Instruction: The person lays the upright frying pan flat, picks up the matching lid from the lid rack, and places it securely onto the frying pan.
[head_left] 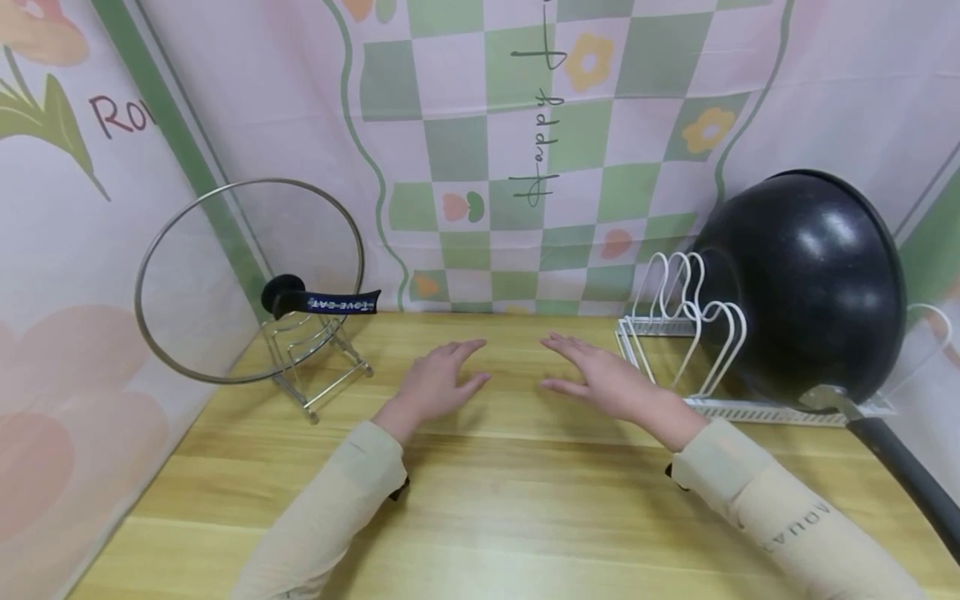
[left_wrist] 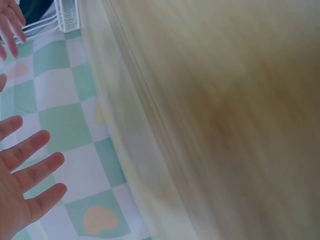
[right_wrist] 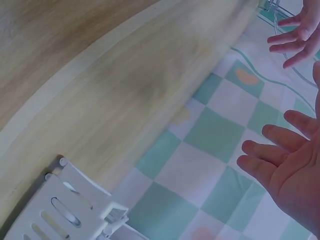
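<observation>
Rack (head_left: 772,412), white, part-hidden by wok (head_left: 802,283), handle (head_left: 906,472) cropped, left hand (head_left: 435,385) and right hand (head_left: 611,383) each with grip spread

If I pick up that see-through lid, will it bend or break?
Probably stiff: the lid has a metal rim. It looks like clear glass, so might crack if dropped. Bumped, it could tip, standing on edge in a small rack.

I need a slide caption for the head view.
Empty left hand and right hand over a wooden table, between a glass lid and black wok.
</observation>
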